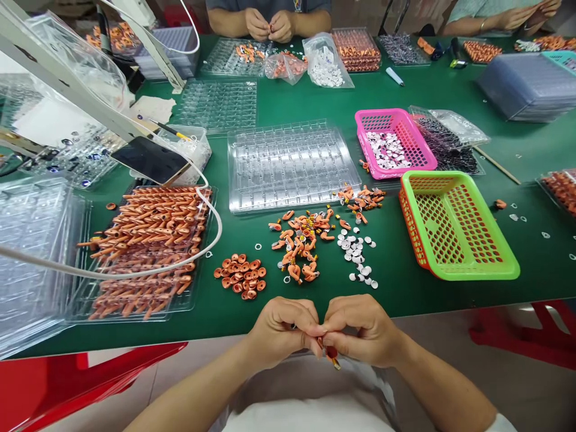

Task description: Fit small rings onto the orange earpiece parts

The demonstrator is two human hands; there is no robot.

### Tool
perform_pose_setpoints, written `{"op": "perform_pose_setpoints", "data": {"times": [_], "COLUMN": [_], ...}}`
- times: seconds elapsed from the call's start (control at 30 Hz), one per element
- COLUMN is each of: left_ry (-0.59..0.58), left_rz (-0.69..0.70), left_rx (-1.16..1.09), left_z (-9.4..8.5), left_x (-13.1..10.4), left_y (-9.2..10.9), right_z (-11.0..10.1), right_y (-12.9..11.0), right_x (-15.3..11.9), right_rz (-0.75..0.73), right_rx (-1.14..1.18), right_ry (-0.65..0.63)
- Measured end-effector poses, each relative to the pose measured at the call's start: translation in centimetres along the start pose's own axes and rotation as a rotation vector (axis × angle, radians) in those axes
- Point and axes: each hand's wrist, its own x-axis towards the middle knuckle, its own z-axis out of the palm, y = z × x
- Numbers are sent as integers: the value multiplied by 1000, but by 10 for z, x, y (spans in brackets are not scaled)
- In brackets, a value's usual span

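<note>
My left hand (285,330) and my right hand (360,330) meet fingertip to fingertip in front of the table's near edge. Between them is a small orange part (332,353) with a gold-coloured end pointing down; both hands pinch it, and the fingers hide much of it. Just beyond my hands on the green table lie a pile of round orange cups (240,276), a loose heap of curved orange pieces (301,240) with gold ends, and scattered white discs (357,255).
Behind the heaps lies a clear moulded tray (288,168). A pink basket (429,157) and a green basket (477,273) stand at the right. Filled trays (148,252), a phone (150,159) and a looping white cable (216,240) are at the left. Two people work across the table.
</note>
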Motion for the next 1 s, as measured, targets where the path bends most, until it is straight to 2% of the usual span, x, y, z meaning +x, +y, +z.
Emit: {"op": "perform_pose_setpoints", "data": {"times": [0.13, 0.27, 0.33, 0.57, 0.7, 0.83, 1.0], "left_ry": [95, 181, 208, 316, 354, 398, 428], "left_rz": [-18, -180, -223, -237, -230, -257, -242], "left_rx": [3, 90, 128, -35, -76, -44, 39], "left_z": [0, 0, 1, 6, 10, 13, 15], "left_x": [4, 8, 9, 10, 10, 11, 14], "left_y": [5, 13, 16, 19, 19, 17, 13], "right_z": [-7, -8, -7, 1, 9, 14, 17], "right_y": [0, 1, 1, 3, 8, 9, 6], "right_x": [2, 4, 4, -2, -3, -1, 1], "right_rz": [61, 94, 95, 128, 175, 215, 174], "right_rx": [-76, -303, -340, -327, -319, -296, -383], "right_ry": [11, 144, 190, 203, 267, 325, 369]}}
